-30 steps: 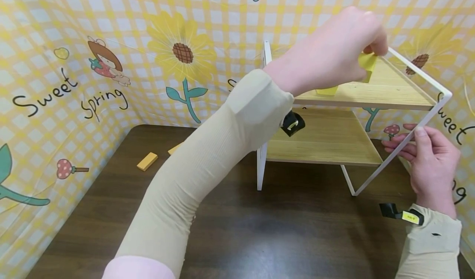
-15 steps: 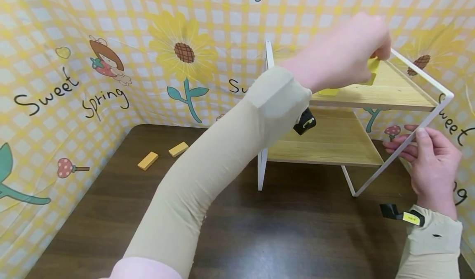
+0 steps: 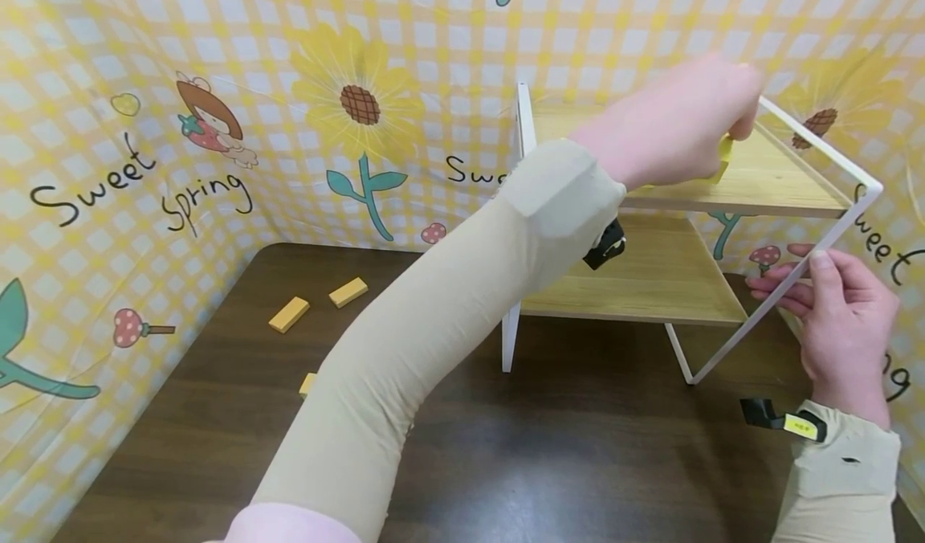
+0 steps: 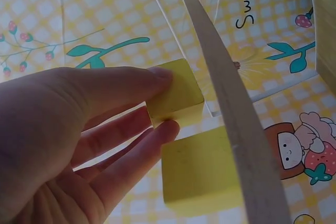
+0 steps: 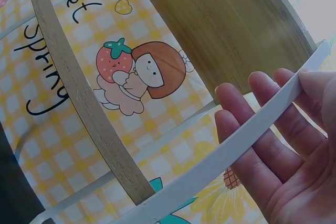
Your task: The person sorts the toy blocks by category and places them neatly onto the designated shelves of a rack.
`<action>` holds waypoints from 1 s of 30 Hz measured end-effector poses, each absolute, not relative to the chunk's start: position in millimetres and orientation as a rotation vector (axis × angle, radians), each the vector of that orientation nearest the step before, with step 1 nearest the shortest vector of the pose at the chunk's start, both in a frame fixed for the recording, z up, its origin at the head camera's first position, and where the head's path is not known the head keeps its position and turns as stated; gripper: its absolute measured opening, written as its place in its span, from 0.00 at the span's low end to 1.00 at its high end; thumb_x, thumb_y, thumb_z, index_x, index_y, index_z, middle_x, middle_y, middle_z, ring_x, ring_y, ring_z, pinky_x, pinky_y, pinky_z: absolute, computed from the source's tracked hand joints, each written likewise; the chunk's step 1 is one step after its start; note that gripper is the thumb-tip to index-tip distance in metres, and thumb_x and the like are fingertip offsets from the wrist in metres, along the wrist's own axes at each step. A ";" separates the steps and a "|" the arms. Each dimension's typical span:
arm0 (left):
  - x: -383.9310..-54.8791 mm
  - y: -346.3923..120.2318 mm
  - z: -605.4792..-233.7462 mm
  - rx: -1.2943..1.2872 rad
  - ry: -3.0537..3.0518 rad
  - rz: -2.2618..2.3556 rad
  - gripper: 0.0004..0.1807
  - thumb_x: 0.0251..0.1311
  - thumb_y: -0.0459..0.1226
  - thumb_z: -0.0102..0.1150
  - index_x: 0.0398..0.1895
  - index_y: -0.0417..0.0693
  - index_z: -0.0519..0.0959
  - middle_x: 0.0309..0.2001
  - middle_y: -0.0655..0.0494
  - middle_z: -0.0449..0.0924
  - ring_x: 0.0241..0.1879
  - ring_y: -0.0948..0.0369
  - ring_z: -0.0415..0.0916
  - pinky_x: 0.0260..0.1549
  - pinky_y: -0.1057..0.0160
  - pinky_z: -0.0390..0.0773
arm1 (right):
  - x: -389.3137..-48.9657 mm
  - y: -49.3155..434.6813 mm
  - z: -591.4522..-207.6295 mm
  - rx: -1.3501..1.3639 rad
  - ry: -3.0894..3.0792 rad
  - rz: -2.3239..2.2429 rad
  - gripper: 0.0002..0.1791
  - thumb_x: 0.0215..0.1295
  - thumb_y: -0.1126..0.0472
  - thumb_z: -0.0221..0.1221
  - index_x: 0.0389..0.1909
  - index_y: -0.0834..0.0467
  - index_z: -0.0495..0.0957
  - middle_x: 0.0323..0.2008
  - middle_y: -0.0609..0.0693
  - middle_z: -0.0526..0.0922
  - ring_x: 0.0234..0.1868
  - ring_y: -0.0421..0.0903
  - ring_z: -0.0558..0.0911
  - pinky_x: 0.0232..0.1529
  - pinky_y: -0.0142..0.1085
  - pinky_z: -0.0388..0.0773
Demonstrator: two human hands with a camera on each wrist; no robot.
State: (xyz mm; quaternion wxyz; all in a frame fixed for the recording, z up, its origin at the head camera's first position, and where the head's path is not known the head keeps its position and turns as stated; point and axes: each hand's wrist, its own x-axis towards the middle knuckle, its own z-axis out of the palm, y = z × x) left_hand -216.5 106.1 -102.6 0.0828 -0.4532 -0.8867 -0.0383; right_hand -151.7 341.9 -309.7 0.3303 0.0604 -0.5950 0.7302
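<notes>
In the head view my left hand [image 3: 679,129] is over the upper board of a two-tier shelf rack [image 3: 766,193], mostly covering what it holds. The left wrist view shows its thumb and fingertips pinching a yellow block [image 4: 176,90]. Close beside that sits a second yellow block [image 4: 197,174], partly behind the board's edge [image 4: 223,77]. My right hand [image 3: 841,314] grips the rack's slanted white side bar [image 3: 776,286]; in the right wrist view the thumb lies on the bar [image 5: 220,156] and the fingers reach behind it. Whether the pinched block touches the board, I cannot tell.
Two orange-yellow blocks, one left [image 3: 289,315] and one right [image 3: 348,292], lie on the dark wooden table [image 3: 462,463]. A third block [image 3: 307,384] is half hidden by my left sleeve. Checked patterned cloth [image 3: 433,61] hangs behind and at both sides. Below spans the lower board [image 3: 643,286].
My left hand has moved down and slightly right with the yellow block, closer to the upper board. Table blocks have come out from behind the left sleeve. The right hand stays put.
</notes>
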 end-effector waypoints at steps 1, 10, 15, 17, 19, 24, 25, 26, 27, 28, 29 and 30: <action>-216.9 106.2 -103.4 -1.348 -2.654 -0.105 0.27 0.63 0.23 0.42 0.61 0.50 0.77 0.59 0.63 0.75 0.55 0.69 0.67 0.49 0.76 0.65 | -151.6 342.0 -310.0 0.159 -1.558 1.907 0.21 0.74 0.62 0.60 0.47 0.81 0.76 0.26 0.62 0.84 0.23 0.51 0.87 0.29 0.36 0.84; -224.9 110.9 -107.4 -1.325 -2.659 -0.033 0.11 0.60 0.26 0.47 0.32 0.54 0.71 0.33 0.64 0.67 0.32 0.68 0.59 0.29 0.74 0.62 | -152.1 342.7 -311.3 0.175 -1.555 1.908 0.21 0.74 0.62 0.59 0.48 0.81 0.76 0.26 0.62 0.84 0.23 0.50 0.87 0.29 0.36 0.84; -228.8 113.9 -108.5 -1.349 -2.629 0.038 0.16 0.59 0.29 0.49 0.20 0.52 0.58 0.22 0.59 0.50 0.21 0.65 0.45 0.20 0.72 0.50 | -152.2 342.5 -311.6 0.207 -1.533 1.919 0.19 0.74 0.64 0.58 0.47 0.82 0.76 0.25 0.62 0.84 0.22 0.50 0.87 0.29 0.36 0.84; -229.5 114.7 -109.1 -1.348 -2.629 0.045 0.15 0.60 0.29 0.49 0.21 0.52 0.58 0.23 0.59 0.51 0.22 0.66 0.46 0.22 0.72 0.51 | -152.0 342.8 -311.5 0.213 -1.530 1.919 0.19 0.74 0.64 0.58 0.47 0.82 0.76 0.25 0.62 0.83 0.22 0.50 0.87 0.28 0.35 0.84; -230.1 115.1 -109.9 -1.341 -2.630 0.051 0.14 0.62 0.30 0.49 0.22 0.53 0.60 0.25 0.60 0.53 0.24 0.66 0.48 0.24 0.71 0.53 | -152.0 343.0 -311.5 0.211 -1.535 1.915 0.19 0.75 0.64 0.58 0.47 0.82 0.76 0.25 0.62 0.84 0.22 0.50 0.87 0.28 0.35 0.84; -228.7 112.6 -110.4 -1.328 -2.656 0.016 0.05 0.69 0.36 0.53 0.44 0.53 0.77 0.42 0.65 0.72 0.40 0.70 0.66 0.39 0.75 0.65 | -151.9 342.7 -310.7 0.211 -1.530 1.923 0.19 0.75 0.64 0.58 0.47 0.82 0.76 0.25 0.62 0.83 0.22 0.51 0.87 0.29 0.36 0.84; -228.2 111.3 -109.9 -1.324 -2.678 -0.019 0.10 0.71 0.39 0.54 0.52 0.52 0.78 0.49 0.65 0.75 0.47 0.70 0.69 0.44 0.76 0.66 | -151.9 342.6 -310.5 0.210 -1.528 1.925 0.19 0.75 0.65 0.58 0.47 0.82 0.76 0.25 0.62 0.83 0.22 0.51 0.87 0.29 0.36 0.84; -227.5 109.6 -109.3 -1.316 -2.701 -0.061 0.16 0.71 0.41 0.56 0.60 0.51 0.76 0.57 0.64 0.75 0.55 0.69 0.70 0.50 0.77 0.66 | -151.8 342.5 -310.3 0.210 -1.531 1.923 0.19 0.75 0.64 0.58 0.47 0.82 0.76 0.25 0.62 0.83 0.22 0.51 0.87 0.29 0.36 0.84; -226.8 107.5 -108.5 -1.309 -2.716 -0.094 0.23 0.72 0.44 0.57 0.67 0.50 0.73 0.64 0.62 0.73 0.61 0.68 0.67 0.56 0.77 0.64 | -151.8 342.3 -310.1 0.208 -1.533 1.920 0.19 0.75 0.64 0.58 0.47 0.82 0.76 0.25 0.62 0.83 0.22 0.51 0.87 0.29 0.36 0.84; -226.3 105.5 -107.5 -1.303 -2.727 -0.126 0.26 0.72 0.46 0.57 0.69 0.50 0.72 0.67 0.62 0.71 0.65 0.68 0.65 0.59 0.77 0.62 | -151.6 342.1 -309.8 0.205 -1.538 1.915 0.19 0.75 0.64 0.58 0.47 0.82 0.76 0.25 0.62 0.83 0.22 0.51 0.87 0.29 0.36 0.84; -225.7 103.3 -106.5 -1.296 -2.740 -0.162 0.27 0.72 0.48 0.57 0.70 0.51 0.71 0.68 0.62 0.70 0.66 0.69 0.63 0.60 0.77 0.60 | -151.5 342.0 -309.6 0.201 -1.545 1.909 0.19 0.75 0.63 0.58 0.47 0.82 0.76 0.25 0.62 0.83 0.22 0.50 0.87 0.29 0.36 0.84; -224.9 101.2 -105.4 -1.287 -2.746 -0.193 0.27 0.72 0.48 0.57 0.71 0.51 0.71 0.69 0.63 0.70 0.67 0.70 0.63 0.61 0.77 0.60 | -151.5 341.8 -309.4 0.199 -1.547 1.908 0.19 0.75 0.63 0.58 0.47 0.82 0.76 0.25 0.62 0.83 0.22 0.50 0.87 0.29 0.36 0.84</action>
